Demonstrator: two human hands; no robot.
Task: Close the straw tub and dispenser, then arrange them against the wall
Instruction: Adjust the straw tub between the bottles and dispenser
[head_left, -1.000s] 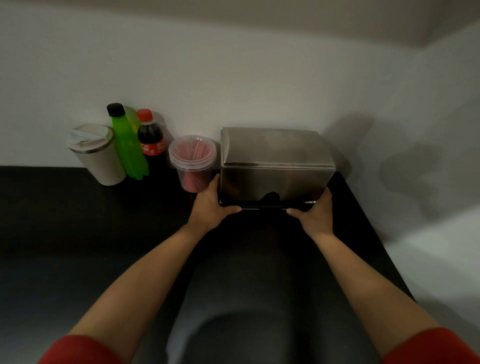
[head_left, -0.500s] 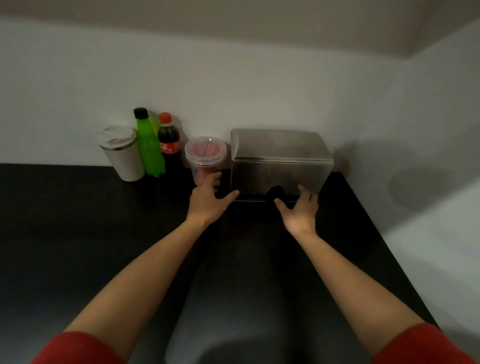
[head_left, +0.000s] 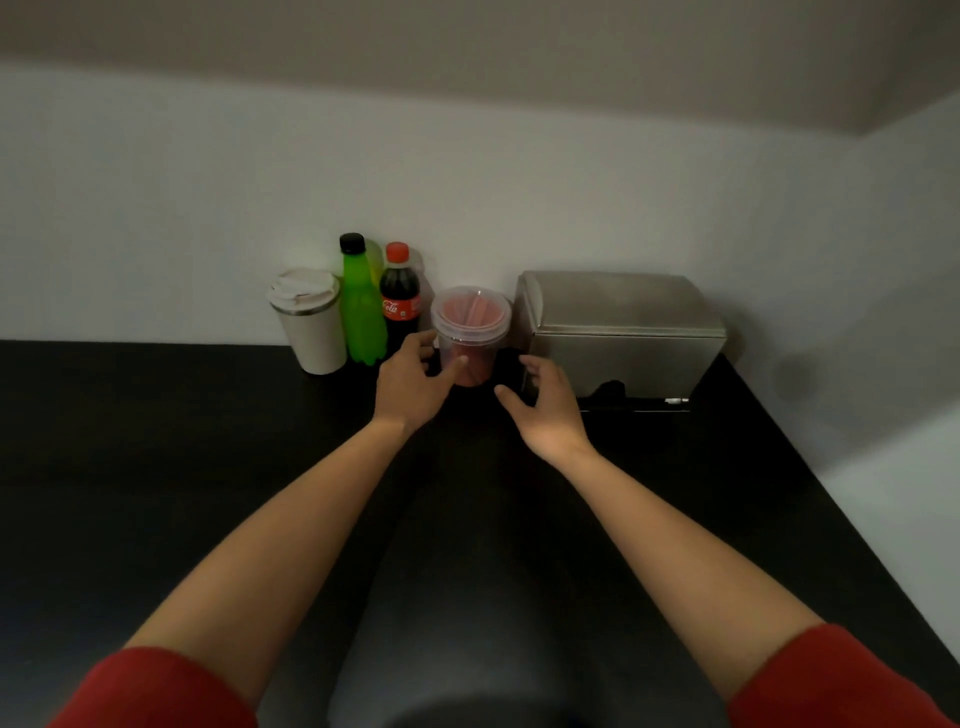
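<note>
My left hand (head_left: 410, 383) is spread wide, thumb touching the lower left side of the clear round plastic straw tub (head_left: 470, 332) with red straws inside; not gripping it. My right hand (head_left: 545, 402) is also spread wide, just right of the tub and apart from it, fingers in front of the left front corner of the brushed steel box dispenser (head_left: 621, 332). Tub has its clear lid on and stands near the back edge of the black desk (head_left: 156, 441). Dispenser lid is down; it sits at the desk's back right corner, against the white wall (head_left: 519, 182). Left of the tub along the back edge: cola bottle with red cap (head_left: 399, 299), green bottle with black cap (head_left: 361, 306), white lidded tumbler (head_left: 310, 319).
</note>
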